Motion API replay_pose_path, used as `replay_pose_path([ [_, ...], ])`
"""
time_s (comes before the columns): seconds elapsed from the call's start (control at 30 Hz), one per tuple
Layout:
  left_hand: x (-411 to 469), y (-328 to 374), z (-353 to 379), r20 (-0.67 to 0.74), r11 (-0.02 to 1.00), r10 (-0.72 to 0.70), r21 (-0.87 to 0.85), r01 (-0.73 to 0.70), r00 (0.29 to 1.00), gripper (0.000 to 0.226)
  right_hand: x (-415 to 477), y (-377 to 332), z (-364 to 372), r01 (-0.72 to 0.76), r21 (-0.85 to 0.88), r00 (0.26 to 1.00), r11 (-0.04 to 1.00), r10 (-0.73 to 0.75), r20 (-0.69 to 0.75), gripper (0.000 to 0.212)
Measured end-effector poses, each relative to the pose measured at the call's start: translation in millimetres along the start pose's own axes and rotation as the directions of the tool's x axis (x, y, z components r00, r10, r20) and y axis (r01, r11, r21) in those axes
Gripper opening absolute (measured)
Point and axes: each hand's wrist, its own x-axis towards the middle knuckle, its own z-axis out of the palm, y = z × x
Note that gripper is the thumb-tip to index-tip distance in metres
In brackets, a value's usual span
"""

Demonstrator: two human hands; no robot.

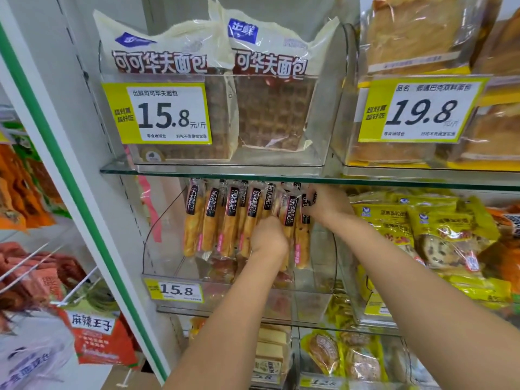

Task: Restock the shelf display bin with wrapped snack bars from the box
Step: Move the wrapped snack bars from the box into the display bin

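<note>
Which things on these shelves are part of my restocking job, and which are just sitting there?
In the job:
wrapped snack bars
clear display bin
left hand
right hand

Just there:
cocoa waffle bread packs
yellow bread packs
19.8 price tag

The snack bars (228, 220) at my left grip (268, 235) and right grip (323, 206) are golden-brown in clear wrap, with black labels lettered white and pink strips. Right of my right grip the packets (439, 229) are yellow; below my left grip the price tag (174, 291) is yellow.
</note>
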Motion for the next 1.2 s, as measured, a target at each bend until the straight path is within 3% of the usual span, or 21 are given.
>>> replay_pose_path([
  [0.1,0.1,1.5,-1.7,-0.012,1.0,0.008,-0.001,-0.008,1.0,0.013,0.0,-0.7,-2.7,0.059,0.045,0.996,0.997,-0.062,0.059,0.055],
  [0.17,-3.6,2.0,-1.2,-0.016,1.0,0.004,-0.009,-0.004,1.0,0.014,-1.4,-2.4,-3.7,0.1,-0.012,0.987,0.995,-0.098,0.124,0.067],
  [0.3,-8.6,1.3,3.4,-0.044,0.999,-0.013,-0.042,0.011,0.999,0.02,-3.7,1.0,-1.3,0.067,-0.064,0.994,0.996,-0.061,0.089,0.064],
  [0.57,-4.9,5.3,7.4,-0.03,0.972,0.069,-0.223,-0.074,0.997,0.004,5.2,11.4,7.0,-0.037,-0.171,0.999,0.984,0.042,0.02,0.072],
  [0.7,-4.5,-4.0,10.8,0.005,0.966,0.049,-0.255,-0.046,0.999,0.015,6.2,13.6,13.5,-0.024,-0.169,1.0,0.985,0.026,0.011,0.077],
  [0.83,-11.1,-8.2,6.7,0.016,0.966,0.023,-0.259,-0.019,1.0,0.019,-8.7,8.3,0.7,-0.022,-0.177,1.0,0.984,0.024,0.01,0.075],
  [0.9,-25.1,-10.6,-1.0,-0.067,0.959,0.042,-0.277,-0.059,0.997,0.016,-27.5,4.0,-10.3,0.052,-0.158,0.996,0.986,-0.062,-0.06,0.064],
  [1.0,-66.7,-18.8,-13.7,-0.271,0.891,0.109,-0.4,-0.215,0.957,0.016,-71.4,-1.9,-20.4,0.237,-0.009,0.951,0.971,-0.234,-0.202,0.041],
  [1.13,-148.0,-47.8,-8.9,-0.386,0.777,0.063,-0.559,-0.288,0.92,0.014,-140.9,0.8,-17.1,0.352,0.222,0.932,0.909,-0.317,-0.177,0.016],
  [1.2,-188.8,-69.8,8.1,-0.363,0.767,-0.006,-0.599,-0.229,0.932,0.023,-174.4,8.4,-2.3,0.415,0.213,0.906,0.885,-0.381,-0.182,0.027],
])
